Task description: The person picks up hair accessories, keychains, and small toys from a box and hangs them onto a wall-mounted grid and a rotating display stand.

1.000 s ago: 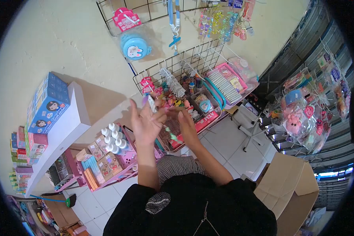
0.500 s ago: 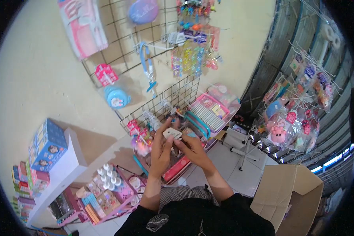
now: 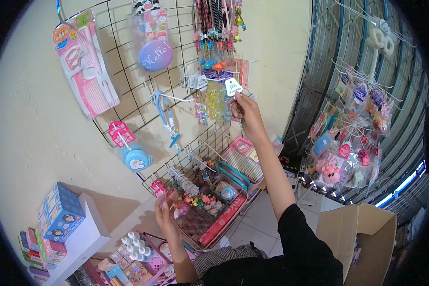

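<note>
White hang tag [image 3: 233, 87] pinched in right hand [image 3: 249, 116]

Right hand: fingers curled closed, thumb and fingertips gripping the tag's lower edge, with lettering visible. Tag position: beside the upper end of the bead strands [image 3: 216, 104] on the wire grid [image 3: 115, 40]; contact cannot be determined. Left hand [image 3: 167, 220]: partly open, fingers upward, left of the compartment tray [image 3: 195, 225]; whether it holds anything cannot be determined. Outward: blue strap [image 3: 163, 112], purple "Hello!" item [image 3: 156, 56], pink comb set [image 3: 89, 76]; lower right, open cardboard box [image 3: 337, 233].
</note>
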A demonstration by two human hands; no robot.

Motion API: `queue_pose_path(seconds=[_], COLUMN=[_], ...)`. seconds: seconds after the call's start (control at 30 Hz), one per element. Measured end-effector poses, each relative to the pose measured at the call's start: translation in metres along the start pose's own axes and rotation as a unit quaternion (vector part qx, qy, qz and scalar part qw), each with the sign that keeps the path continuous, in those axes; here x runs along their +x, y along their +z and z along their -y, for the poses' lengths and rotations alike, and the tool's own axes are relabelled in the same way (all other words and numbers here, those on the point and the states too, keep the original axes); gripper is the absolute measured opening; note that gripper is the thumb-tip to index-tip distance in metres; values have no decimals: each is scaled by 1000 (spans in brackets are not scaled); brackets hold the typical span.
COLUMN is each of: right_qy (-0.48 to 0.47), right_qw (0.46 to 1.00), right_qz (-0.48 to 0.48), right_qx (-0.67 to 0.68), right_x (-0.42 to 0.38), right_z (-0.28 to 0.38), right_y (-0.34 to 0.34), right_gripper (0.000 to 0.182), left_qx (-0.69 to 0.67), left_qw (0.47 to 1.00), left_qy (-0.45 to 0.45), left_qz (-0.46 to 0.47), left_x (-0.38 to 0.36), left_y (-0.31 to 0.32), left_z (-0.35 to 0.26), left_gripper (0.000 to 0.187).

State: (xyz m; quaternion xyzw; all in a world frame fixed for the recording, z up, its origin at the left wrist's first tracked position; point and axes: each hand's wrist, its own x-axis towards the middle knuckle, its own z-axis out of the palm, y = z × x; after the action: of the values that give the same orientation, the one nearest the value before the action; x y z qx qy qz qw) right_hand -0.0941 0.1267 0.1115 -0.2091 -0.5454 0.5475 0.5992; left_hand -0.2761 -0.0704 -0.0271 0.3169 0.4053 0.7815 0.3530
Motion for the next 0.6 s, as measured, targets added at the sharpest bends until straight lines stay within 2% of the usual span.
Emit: queue_pose_path(seconds=[0.07,0.27,0.43,0.53,0.57,0.6], right_qy=[6,46,83,155,156,115], right_qw=[1000,997,996,984,984,985], right_qz=[6,24,14,72,64,33], right_qx=[16,55,34,-58,-56,-124], right_x=[9,24,41,57,59,58], right_z=[-3,-15,-29,-46,-54,-58], right_y=[-2,1,7,4,-2,-5], right_gripper=[27,26,25,29,29,32], left_qx=[2,0,5,23,30,22], left_qw=[999,996,997,997,997,999], left_qy=[4,-23,-28,-33,-36,-39], left_qz=[-41,-90,-74,-62,-53,-28], left_x=[0,7,6,0,-4,-6], left_y=[-7,-22,-14,2,8,15], left_z=[-1,13,17,20,21,23], left_gripper=[30,26,22,22,22,22])
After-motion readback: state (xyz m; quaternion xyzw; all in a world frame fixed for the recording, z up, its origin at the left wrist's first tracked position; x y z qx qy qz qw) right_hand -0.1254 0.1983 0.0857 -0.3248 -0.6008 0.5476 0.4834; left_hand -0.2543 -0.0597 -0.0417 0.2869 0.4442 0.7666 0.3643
